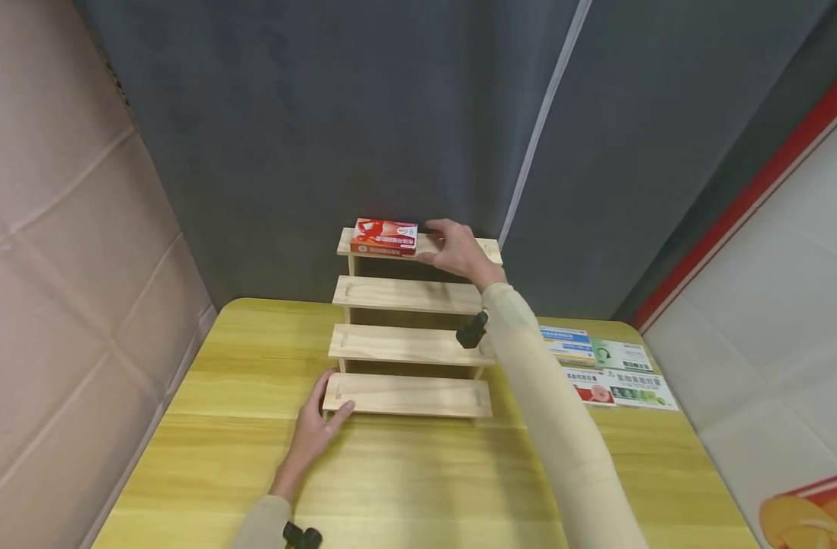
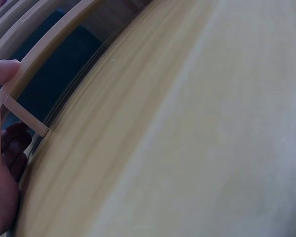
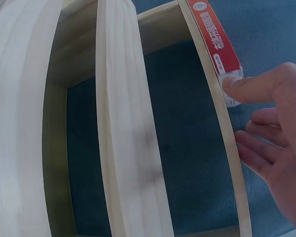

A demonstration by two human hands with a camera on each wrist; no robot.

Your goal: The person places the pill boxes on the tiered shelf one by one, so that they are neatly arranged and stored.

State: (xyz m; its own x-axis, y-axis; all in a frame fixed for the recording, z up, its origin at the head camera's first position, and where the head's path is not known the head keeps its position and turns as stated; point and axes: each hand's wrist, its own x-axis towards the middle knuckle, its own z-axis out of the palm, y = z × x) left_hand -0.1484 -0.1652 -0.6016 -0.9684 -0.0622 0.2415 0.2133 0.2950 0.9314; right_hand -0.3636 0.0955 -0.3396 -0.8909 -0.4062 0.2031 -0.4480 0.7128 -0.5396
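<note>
Pale wooden four-step rack gripped at 8 o'clock by curled left hand; nothing held by part-open right hand. Red-and-white cardboard box, 11 o'clock, best squared gently.

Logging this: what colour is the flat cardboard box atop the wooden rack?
Mostly red box, some white; head view best.

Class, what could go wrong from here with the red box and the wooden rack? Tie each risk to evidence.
The red box lies near the front edge of the top shelf, with the right hand at its right end; a nudge might tip it off.

The right sleeve passes close to the lower shelves' right ends and may bump them.

The left hand grips just the left end of the bottom shelf, so a tug might twist the rack.
</note>
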